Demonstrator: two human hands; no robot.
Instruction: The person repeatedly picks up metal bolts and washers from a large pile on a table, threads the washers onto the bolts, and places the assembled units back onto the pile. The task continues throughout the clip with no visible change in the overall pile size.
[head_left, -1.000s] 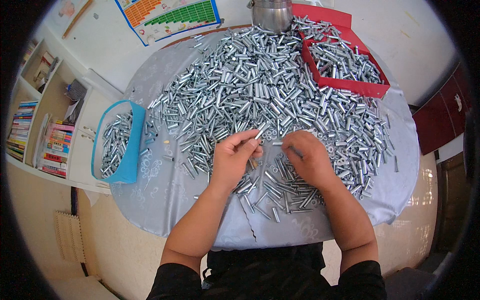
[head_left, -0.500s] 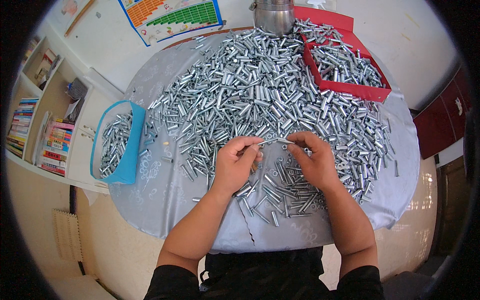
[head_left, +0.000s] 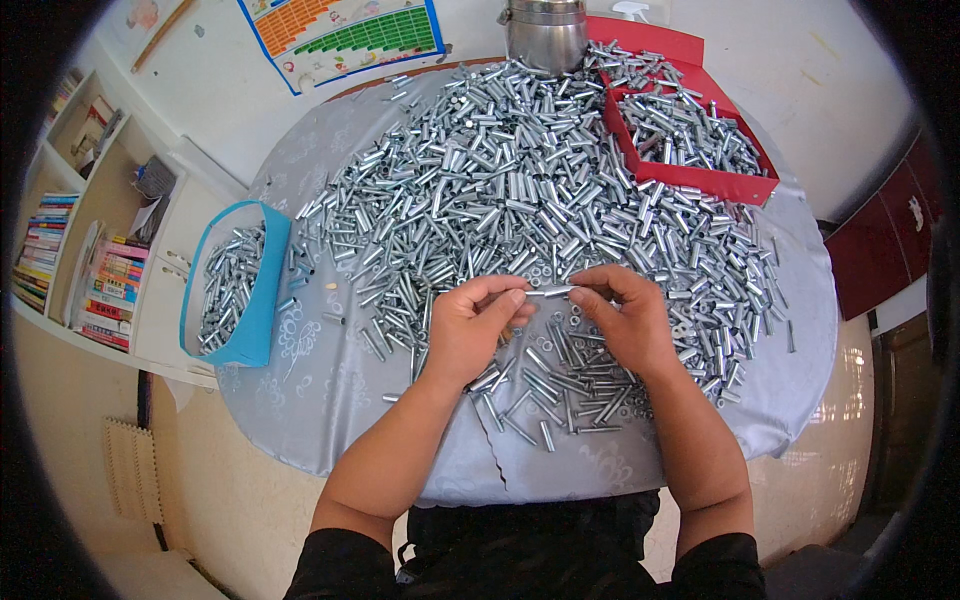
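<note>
Tube (head_left: pixel 549 291): one short silver metal piece, held level between my two hands above the near middle of the bench (head_left: pixel 330 400).

Head view:
- Left hand (head_left: pixel 474 328): fingers curled, thumb and fingertips pinched on the tube's left end.
- Right hand (head_left: pixel 628 320): fingers bent, tips closed on the tube's right end.
- Pile (head_left: pixel 520 190): loose silver tubes spread over most of the bench, thinning beneath my hands; small rings lie among the near ones.
- Red tray (head_left: pixel 700 182): far right on the bench, partly filled with tubes.
- Blue bin (head_left: pixel 258 300): at the bench's left edge, holding tubes.
- Steel pot (head_left: pixel 545 35): far edge, touching the pile.
- Cloth: grey, patterned, covering the bench.
- Shelf (head_left: pixel 80 250): left of the bench, with books.
- Chart (head_left: pixel 340 30): coloured, on the wall beyond.
</note>
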